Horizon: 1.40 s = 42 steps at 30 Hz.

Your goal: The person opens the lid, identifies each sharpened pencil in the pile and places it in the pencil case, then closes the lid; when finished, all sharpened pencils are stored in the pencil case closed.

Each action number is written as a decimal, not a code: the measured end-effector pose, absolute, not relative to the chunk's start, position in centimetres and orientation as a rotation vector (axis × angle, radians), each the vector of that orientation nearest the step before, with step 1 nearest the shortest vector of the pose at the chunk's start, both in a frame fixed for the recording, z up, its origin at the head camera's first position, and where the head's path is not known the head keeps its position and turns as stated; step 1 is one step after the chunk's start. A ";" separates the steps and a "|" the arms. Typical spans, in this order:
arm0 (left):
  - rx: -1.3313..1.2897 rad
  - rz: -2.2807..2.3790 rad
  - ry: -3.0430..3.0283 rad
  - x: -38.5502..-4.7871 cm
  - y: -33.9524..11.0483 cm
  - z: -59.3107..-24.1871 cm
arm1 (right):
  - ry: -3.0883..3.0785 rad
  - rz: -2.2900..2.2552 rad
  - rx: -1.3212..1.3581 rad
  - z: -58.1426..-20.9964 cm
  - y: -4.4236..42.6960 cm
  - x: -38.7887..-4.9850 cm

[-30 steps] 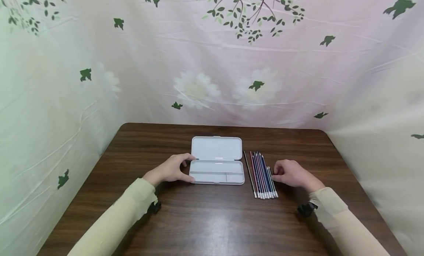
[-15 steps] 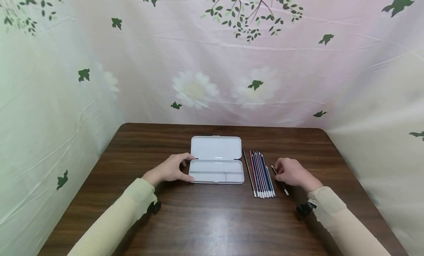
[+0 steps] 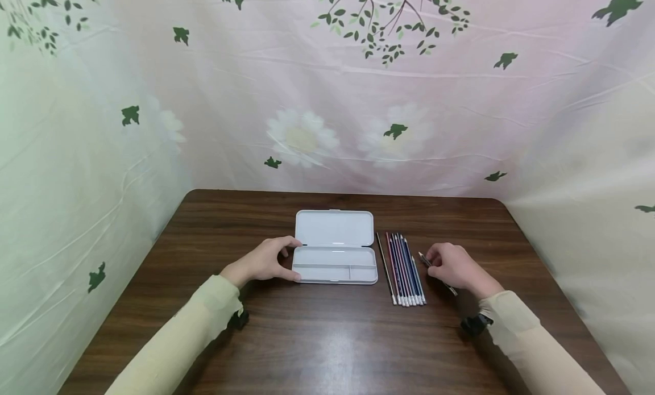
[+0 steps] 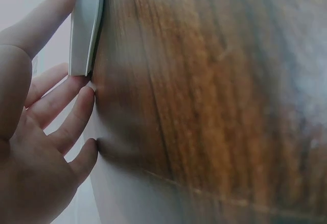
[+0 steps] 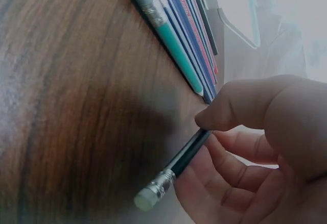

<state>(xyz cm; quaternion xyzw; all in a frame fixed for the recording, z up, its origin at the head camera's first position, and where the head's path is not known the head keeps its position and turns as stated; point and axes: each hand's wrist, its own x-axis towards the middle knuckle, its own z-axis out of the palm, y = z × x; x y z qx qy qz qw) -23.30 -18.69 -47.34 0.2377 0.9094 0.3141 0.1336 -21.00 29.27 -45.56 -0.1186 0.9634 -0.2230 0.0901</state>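
A white pencil case [image 3: 322,257] lies with its lid [image 3: 335,228] raised back, its inside split by dividers. My left hand [image 3: 263,261] holds the left end of the case, thumb at the front corner and fingers toward the hinge; in the left wrist view the thumb [image 4: 48,17] touches its edge. My right hand [image 3: 452,265] pinches a short dark pencil [image 5: 189,152] between thumb and fingers, its white eraser toward the right wrist camera. Left of that hand lies a row of pencils [image 3: 401,270], with a green pencil [image 5: 176,55] nearest in the right wrist view.
One pencil [image 3: 385,267] lies slightly apart, between the case and the row. A dark wood table [image 3: 327,338] carries everything. Printed fabric [image 3: 327,88] with flowers and leaves hangs behind the table and on both sides.
My right hand has drawn the short dark pencil away from the row to the right and turned it more slantwise. My left hand and the case have stayed in place.
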 end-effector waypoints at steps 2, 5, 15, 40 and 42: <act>0.697 0.905 2.647 -23.4 -18.8 -47.5 | 2.883 -0.677 -0.375 -45.5 29.3 -21.2; 0.706 0.899 2.657 -23.5 -18.9 -47.7 | 2.898 -0.691 -0.407 -45.4 29.2 -21.3; 0.718 0.878 2.655 -23.3 -18.6 -47.7 | 2.968 -0.769 -0.660 -44.6 27.3 -21.0; 0.669 0.918 2.638 -23.3 -18.5 -47.7 | 2.758 -0.924 -1.266 -44.4 15.9 -21.6; 0.665 0.913 2.639 -23.3 -18.5 -47.7 | 2.741 -0.905 -1.295 -44.5 14.7 -21.7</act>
